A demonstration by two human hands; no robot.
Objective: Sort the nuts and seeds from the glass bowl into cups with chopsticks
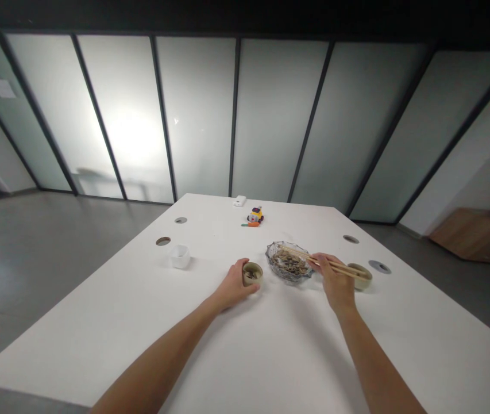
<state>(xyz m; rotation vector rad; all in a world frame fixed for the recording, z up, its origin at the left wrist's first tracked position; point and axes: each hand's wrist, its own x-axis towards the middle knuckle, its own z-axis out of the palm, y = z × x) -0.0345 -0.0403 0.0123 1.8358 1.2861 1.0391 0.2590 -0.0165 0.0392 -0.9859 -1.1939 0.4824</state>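
My left hand (235, 286) is wrapped round a small greenish cup (253, 283) on the table, with a few dark bits inside it. In my right hand (338, 287) is a pair of wooden chopsticks (344, 268), their tips reaching into a clear glass bowl (273, 265). That bowl has a scalloped rim and holds a heap of brownish, seed-like pieces (290, 262). Just beyond my right hand stands a second greenish cup (362, 283), partly behind the chopsticks. Whether the tips pinch a piece cannot be made out.
A clear plastic container (180, 257) stands left on the white table (150, 310). Farther back are a yellow toy vehicle (255, 215), an orange-handled tool (252, 225) and a small white box (239, 201). Round holes (163, 241) pierce both sides of the tabletop.
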